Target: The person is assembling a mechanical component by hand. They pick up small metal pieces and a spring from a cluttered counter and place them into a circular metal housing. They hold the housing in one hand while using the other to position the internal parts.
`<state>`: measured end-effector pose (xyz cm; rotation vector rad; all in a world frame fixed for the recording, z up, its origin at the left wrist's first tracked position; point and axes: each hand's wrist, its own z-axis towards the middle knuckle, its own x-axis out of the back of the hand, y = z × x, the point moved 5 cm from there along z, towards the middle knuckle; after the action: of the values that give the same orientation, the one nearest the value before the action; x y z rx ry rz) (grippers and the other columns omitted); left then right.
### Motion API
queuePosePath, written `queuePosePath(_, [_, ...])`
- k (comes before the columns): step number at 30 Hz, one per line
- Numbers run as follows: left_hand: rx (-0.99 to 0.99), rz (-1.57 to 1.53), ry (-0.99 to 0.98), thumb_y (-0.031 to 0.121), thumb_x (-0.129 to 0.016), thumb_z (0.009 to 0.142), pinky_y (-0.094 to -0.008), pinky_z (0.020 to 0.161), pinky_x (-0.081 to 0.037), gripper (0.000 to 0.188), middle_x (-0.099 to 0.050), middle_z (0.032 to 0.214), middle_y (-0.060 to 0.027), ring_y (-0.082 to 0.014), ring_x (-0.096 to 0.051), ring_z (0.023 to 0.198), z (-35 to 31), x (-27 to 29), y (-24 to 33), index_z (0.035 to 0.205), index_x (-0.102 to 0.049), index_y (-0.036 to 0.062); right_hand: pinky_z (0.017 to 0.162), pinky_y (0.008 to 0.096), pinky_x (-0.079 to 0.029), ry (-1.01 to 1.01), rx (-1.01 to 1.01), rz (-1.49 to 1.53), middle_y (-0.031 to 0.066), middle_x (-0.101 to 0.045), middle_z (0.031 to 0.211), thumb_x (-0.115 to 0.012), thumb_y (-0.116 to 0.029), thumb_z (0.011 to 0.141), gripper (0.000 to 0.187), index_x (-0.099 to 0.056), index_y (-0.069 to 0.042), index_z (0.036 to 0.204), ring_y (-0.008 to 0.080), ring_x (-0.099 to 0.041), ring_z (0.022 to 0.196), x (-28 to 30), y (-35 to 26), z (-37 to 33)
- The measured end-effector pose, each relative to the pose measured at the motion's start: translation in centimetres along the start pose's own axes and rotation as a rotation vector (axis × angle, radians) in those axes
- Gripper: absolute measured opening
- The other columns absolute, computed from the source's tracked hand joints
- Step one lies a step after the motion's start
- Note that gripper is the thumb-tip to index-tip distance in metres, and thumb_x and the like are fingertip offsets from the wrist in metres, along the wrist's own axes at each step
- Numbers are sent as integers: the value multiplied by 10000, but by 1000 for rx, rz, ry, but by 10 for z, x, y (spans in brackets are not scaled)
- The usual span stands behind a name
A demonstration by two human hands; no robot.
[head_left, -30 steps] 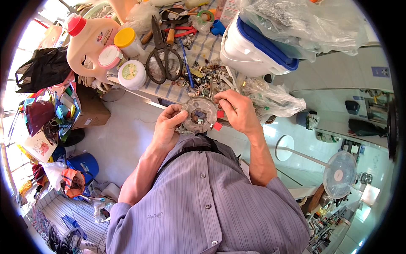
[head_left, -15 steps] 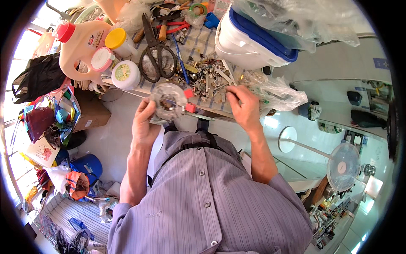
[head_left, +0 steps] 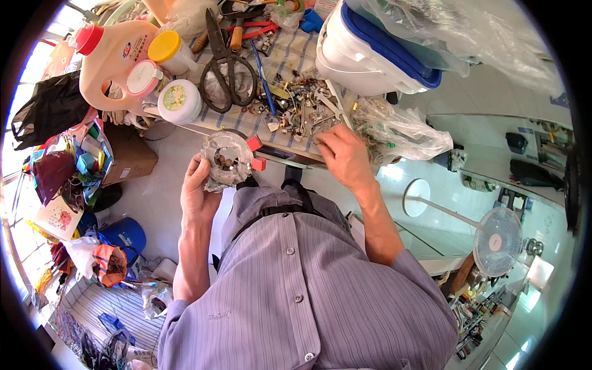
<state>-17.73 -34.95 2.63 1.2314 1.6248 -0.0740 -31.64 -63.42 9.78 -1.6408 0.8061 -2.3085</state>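
Note:
My left hand (head_left: 198, 192) is closed on the near left edge of a round, greyish see-through plastic piece (head_left: 213, 149). It has dark brownish bits at its middle and two red blocks (head_left: 254, 143) at its right side. This piece is held just off the table's front edge. My right hand (head_left: 346, 159) is at the front edge of a heap of small screws and metal parts (head_left: 303, 111). Its fingertips are pinched together; whatever they may hold is too small to make out. Big dark-handled scissors (head_left: 229, 77) and a blue pen-like stick (head_left: 264, 80) lie beyond the heap, to the left.
A white bucket with a blue rim (head_left: 351, 58) stands at the back right. Beside the heap lies a clear plastic bag (head_left: 401, 132). Jars (head_left: 180, 102) and a large beige jug (head_left: 117, 58) crowd the left. A standing fan (head_left: 498, 242) is at the right.
My left hand has drawn the round plastic piece left and slightly nearer, turning it. My right hand has shifted a little left along the front of the heap.

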Motion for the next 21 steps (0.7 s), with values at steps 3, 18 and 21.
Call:
queuePosePath(3, [24, 9, 2, 153, -606, 1008, -441, 1051, -499, 328, -647, 1282, -110, -261, -631, 1182, -1, 3, -8, 1305, -560, 20, 754, 409, -532, -6, 35, -77, 88, -642, 886, -758, -83, 795, 120, -711, -47, 899, 305, -648, 857, -10, -4, 0])
queuePosePath(18, [121, 100, -14, 166, -616, 1001, -444, 1086, -470, 392, -648, 1295, -119, -268, -626, 1201, 2, -18, -27, 1350, -548, 2, 734, 448, -514, 144, -10, -138, 129, -603, 889, -710, -41, 820, 141, -631, -34, 936, 343, -619, 849, 8, 8, -31])
queuePosePath(21, [136, 50, -11, 120, -611, 1014, -441, 1008, -534, 184, -691, 1188, -125, -257, -675, 1102, 2, -26, -32, 1168, -606, 20, 776, 459, -525, 253, -147, -179, 117, -609, 922, -705, -37, 825, 113, -646, -44, 922, 350, -620, 856, 27, 22, -50])
